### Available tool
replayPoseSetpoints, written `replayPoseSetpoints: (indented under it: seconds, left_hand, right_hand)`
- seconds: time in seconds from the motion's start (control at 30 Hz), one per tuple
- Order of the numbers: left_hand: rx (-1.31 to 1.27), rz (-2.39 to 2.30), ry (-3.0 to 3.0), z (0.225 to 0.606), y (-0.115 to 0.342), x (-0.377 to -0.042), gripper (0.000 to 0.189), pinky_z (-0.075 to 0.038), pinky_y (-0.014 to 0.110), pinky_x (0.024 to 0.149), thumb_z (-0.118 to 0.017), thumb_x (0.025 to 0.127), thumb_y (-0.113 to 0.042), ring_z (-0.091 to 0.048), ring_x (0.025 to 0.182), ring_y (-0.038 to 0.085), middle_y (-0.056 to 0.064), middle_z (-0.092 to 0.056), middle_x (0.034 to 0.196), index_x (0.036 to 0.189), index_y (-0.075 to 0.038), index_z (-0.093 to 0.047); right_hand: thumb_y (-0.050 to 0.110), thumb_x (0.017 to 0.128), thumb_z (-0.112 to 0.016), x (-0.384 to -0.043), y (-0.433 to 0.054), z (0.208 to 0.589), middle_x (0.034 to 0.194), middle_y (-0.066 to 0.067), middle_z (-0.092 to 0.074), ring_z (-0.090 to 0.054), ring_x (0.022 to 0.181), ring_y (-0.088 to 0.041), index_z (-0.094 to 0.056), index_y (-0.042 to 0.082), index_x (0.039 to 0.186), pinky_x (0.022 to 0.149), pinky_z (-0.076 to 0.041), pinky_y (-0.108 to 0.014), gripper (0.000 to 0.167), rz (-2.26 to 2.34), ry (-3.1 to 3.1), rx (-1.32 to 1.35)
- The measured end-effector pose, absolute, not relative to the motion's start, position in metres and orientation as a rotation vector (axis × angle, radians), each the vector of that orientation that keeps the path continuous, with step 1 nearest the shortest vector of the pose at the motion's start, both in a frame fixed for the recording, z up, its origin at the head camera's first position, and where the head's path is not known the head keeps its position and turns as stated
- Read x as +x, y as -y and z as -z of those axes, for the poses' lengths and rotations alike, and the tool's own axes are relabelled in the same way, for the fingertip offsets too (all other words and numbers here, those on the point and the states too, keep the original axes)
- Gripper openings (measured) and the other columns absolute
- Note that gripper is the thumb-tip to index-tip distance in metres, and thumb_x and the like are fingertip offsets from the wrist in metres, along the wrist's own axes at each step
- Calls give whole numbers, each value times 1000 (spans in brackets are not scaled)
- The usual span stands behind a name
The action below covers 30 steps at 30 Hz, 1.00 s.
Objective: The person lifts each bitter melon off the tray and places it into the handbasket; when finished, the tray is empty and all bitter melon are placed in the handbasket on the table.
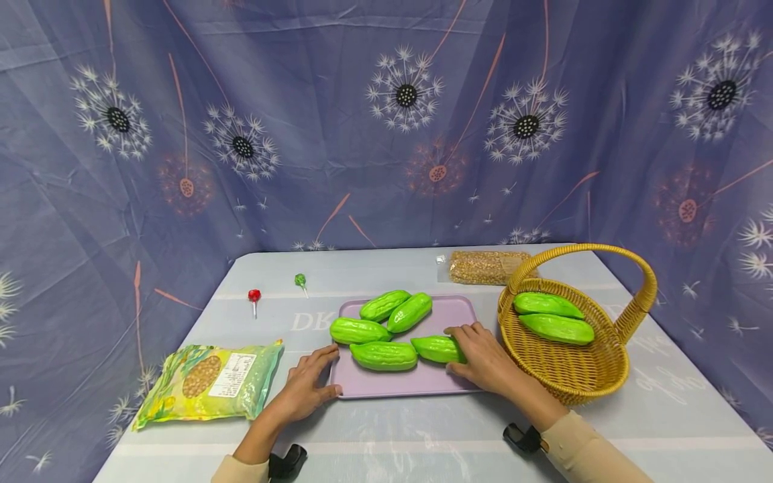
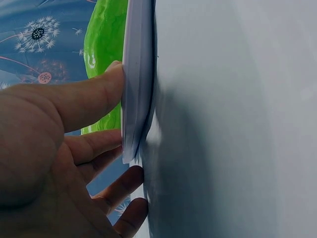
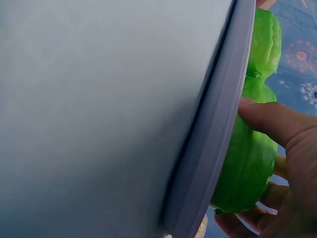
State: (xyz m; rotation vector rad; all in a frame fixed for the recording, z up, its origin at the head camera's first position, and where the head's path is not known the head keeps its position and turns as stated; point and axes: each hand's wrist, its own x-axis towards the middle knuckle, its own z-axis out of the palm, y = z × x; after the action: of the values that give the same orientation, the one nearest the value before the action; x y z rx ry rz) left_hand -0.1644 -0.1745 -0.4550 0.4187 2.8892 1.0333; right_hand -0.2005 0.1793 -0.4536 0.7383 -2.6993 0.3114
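Observation:
My right hand (image 1: 486, 359) grips a green bitter melon (image 1: 436, 348) at the right side of the lilac tray (image 1: 398, 386). In the right wrist view its thumb lies on the near side of that bitter melon (image 3: 247, 168), and the fingers curl round the far side. My left hand (image 1: 308, 386) touches the tray's left edge, thumb and fingertips at the rim, with relaxed fingers. Several more bitter melons (image 1: 384, 356) lie on the tray in front of both hands. To the right stands a tan wicker basket (image 1: 568, 389), where two bitter melons (image 1: 557, 329) lie side by side.
A yellow-green bag (image 1: 175, 396) with a white label lies left of the left hand. Behind it are a red lollipop (image 1: 254, 295) and a green lollipop (image 1: 300, 280). A clear pack of grains (image 1: 483, 267) lies at the back, near the basket's tall arched handle (image 1: 646, 288).

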Motion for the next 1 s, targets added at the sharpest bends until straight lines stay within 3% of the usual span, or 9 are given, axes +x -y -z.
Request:
replayPoseSetpoints:
  seconds: [0.27,1.0]
  left_hand:
    - [431,-1035,-2894,457,175,-165,62,-28,39,85,-74,78,-22,-42,124,30,4,-45,145,134,-7,-51]
    - [432,-1034,-2896,457,176,-165,62,-28,37,85,-74,78,-23,-42,123,29,3,-44,145,134,-7,-51]
  right_hand:
    - [33,68,-82,-200,-181,452,100,-4,-62,-52,90,-21,-61,10,114,81,-42,-38,56,-267,2674,756]
    - [31,74,-77,-182,-207,401,105,-2,-65,-50,92,-16,-60,8,121,79,-39,-37,54,-427,2558,809]
